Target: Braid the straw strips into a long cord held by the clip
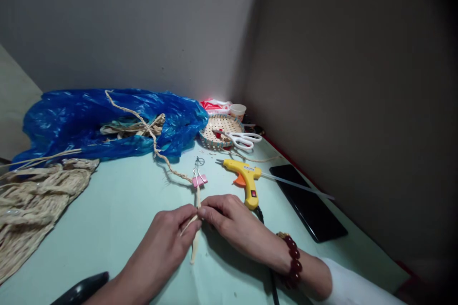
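Both of my hands meet at the front middle of the table, pinching pale, flat fibre strips (194, 250). My left hand (171, 233) is closed on the strips, one short end poking out between its fingers. Fingertips of my right hand (223, 214) press on the same strips right beside it. Just beyond, a pink binder clip (199, 180) grips the strips where they join a twisted straw cord (161, 155). That cord runs back and left, up onto a blue plastic bag (71, 114). One strip's tail hangs below my fingers.
A yellow glue gun (246, 174) lies right of the clip, its glue stick reaching over a black phone (311, 205). Behind are white-handled scissors (246, 140) on a woven basket (214, 124) and a paper cup (238, 111). Woven straw pieces (43, 205) lie left; a dark object (84, 288) lies in front.
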A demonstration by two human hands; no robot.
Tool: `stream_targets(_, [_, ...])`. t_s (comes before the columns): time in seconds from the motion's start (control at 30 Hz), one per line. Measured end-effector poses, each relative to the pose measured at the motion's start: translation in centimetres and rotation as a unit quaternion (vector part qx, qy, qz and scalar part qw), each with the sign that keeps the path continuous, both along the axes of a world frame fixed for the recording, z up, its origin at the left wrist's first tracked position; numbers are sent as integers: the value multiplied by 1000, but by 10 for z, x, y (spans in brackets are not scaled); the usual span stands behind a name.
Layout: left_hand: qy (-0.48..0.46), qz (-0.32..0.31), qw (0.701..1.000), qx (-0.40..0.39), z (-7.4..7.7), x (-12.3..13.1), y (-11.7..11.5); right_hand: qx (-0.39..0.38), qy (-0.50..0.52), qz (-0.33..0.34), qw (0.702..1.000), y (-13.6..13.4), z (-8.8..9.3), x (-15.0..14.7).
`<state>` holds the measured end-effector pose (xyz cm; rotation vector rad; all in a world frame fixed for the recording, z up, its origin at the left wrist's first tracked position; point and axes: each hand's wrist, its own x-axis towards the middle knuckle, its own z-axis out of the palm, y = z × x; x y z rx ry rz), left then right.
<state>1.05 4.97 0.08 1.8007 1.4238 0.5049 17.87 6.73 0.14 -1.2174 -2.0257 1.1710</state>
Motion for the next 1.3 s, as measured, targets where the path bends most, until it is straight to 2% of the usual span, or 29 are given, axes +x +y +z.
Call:
stream_targets(0.1, [71, -9, 997, 39, 6, 0, -4, -20, 30, -22, 999, -1, -4, 0])
stream_targets(0.2, [81, -1, 996, 31, 13, -2, -6, -25, 41, -54, 997, -4, -6, 0])
stream_targets(0.3, [84, 10, 996, 41, 14, -2, -11, 10, 38, -80, 996, -6, -3, -3])
stream_targets(0.37, [94, 2, 992, 80, 9, 1, -16, 24, 39, -84, 995, -7, -2, -4])
stream_targets(0.43, [115, -17, 983, 141, -1, 4, -23, 7, 60, -77, 995, -7, -2, -3])
stream_targets(0.6, [197, -95, 932, 288, -27, 9, -31, -117, 152, -35, 981, -4, -6, -1])
stream_targets(0.67, [230, -124, 914, 312, -29, 9, -33, -147, 179, -28, 972, -3, -6, -2])
stream_targets(0.73, [235, -143, 908, 315, -25, 8, -33, -172, 197, -35, 965, -2, -5, -3])
stream_targets(0.8, [205, -134, 925, 290, -16, 5, -30, -188, 202, -46, 960, -2, -2, -3])
stream_targets(0.9, [117, -24, 971, 205, -2, -1, -17, -186, 204, -50, 960, -3, 0, -2])
stream_targets(0.97, [34, 64, 993, 98, 3, -4, -6, -181, 208, -44, 960, -4, -1, -2])
stream_targets(1.0, [-27, 77, 997, 12, 4, -5, -1, -179, 213, -36, 960, -4, -2, -1])
stream_targets(1.07, [-148, 56, 975, -154, 4, -3, 5, -168, 216, -21, 962, -5, -4, 0])
stream_targets(1.13, [-228, 34, 943, -241, 1, 0, 7, -146, 192, -8, 971, -5, -6, 1])
stream_targets(1.2, [-258, 43, 931, -255, -2, 2, 6, -107, 130, -11, 986, -6, -4, 3])
stream_targets(1.3, [-231, 51, 941, -242, -5, 2, 4, -15, 18, -23, 999, -9, 4, 5])
